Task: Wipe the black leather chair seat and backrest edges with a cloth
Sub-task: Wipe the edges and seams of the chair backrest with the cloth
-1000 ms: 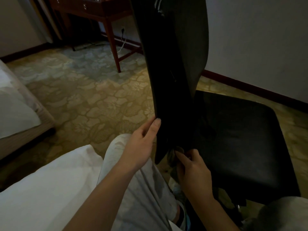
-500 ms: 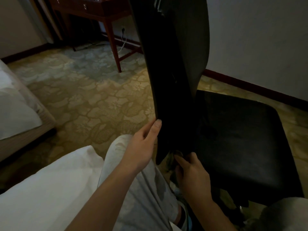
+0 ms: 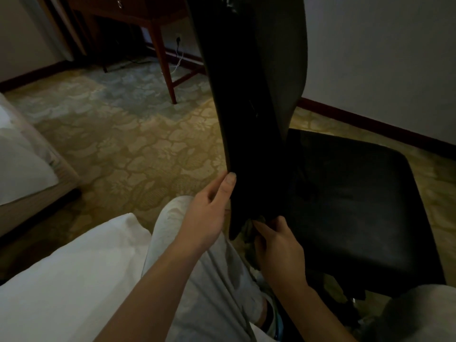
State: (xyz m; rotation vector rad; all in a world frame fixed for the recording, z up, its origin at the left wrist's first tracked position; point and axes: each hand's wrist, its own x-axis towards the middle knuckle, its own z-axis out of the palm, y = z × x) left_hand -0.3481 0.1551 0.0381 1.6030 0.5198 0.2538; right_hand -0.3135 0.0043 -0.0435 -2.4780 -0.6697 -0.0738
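left hand (image 3: pixel 204 215) around the backrest (image 3: pixel 246 119) edge, cloth (image 3: pixel 258 219) below in a right hand (image 3: pixel 278 245) pinch

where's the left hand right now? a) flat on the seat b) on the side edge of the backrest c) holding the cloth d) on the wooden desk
b: the left hand holds the side edge of the backrest, thumb against the leather, while the right hand holds the cloth at its lower end.
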